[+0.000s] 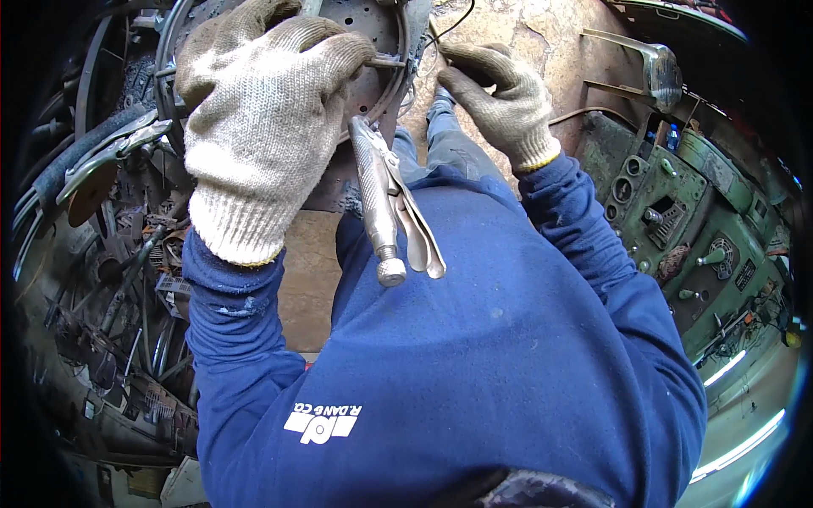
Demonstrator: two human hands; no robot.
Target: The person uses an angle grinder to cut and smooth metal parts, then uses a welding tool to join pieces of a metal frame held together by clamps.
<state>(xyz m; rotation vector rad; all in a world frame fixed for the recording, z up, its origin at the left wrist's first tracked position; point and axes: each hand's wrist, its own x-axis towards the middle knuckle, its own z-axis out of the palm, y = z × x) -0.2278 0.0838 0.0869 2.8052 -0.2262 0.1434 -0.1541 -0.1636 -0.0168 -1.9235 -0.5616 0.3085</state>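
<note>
My left hand [262, 127], in a whitish knitted glove, is curled over a dark metal workpiece [360, 51] with holes in it. Its fingertips lie partly past the upper edge, so what they grip is hidden. A short rod end [388, 62] sticks out beside its fingers. Locking pliers [377, 199] with a knurled handle hang from the workpiece's near edge, touched by neither hand. To the right, my right hand [504, 97] wears a matching soiled glove. Its thumb and forefinger close together near a thin dark cable [453, 30]; I cannot make out what is between them.
Scrap metal, rods and bent bars [127, 288] crowd the left side. A green machine [677, 220] with knobs and levers stands at the right. Beyond my right hand are a metal stand [660, 76] and a worn stone floor [550, 42]. A hose [593, 110] runs behind my right wrist.
</note>
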